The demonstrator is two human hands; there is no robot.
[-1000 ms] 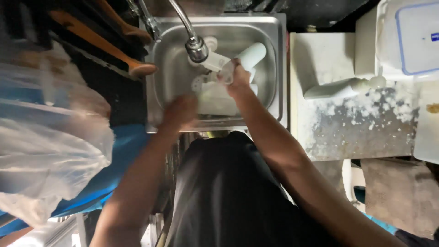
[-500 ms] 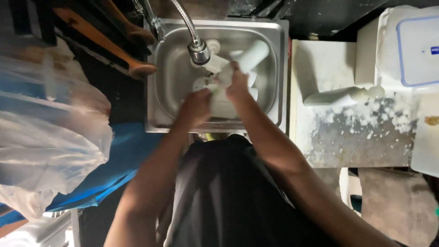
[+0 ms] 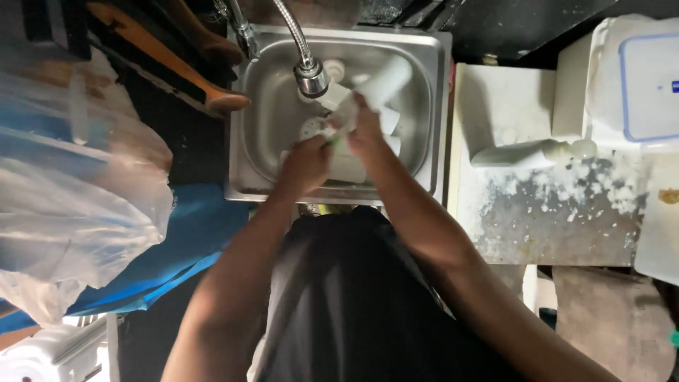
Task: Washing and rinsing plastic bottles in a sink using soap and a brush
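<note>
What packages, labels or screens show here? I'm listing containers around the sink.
Plastic container: top right, on the counter right of the sink; white rectangular box, clear lid with blue rim and a small blue label.
Clear plastic bag: left of the sink, large, crumpled, over blue sheeting.
No screens or signs.

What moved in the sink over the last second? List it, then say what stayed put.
The left hand shifted from the sink's near edge toward the right hand, and the two now meet over the white ware under the faucet head. The right hand has kept its hold on the white piece throughout; what the left fingers grip is unclear. The steel sink, the wooden handle and the white counter are unchanged.
</note>
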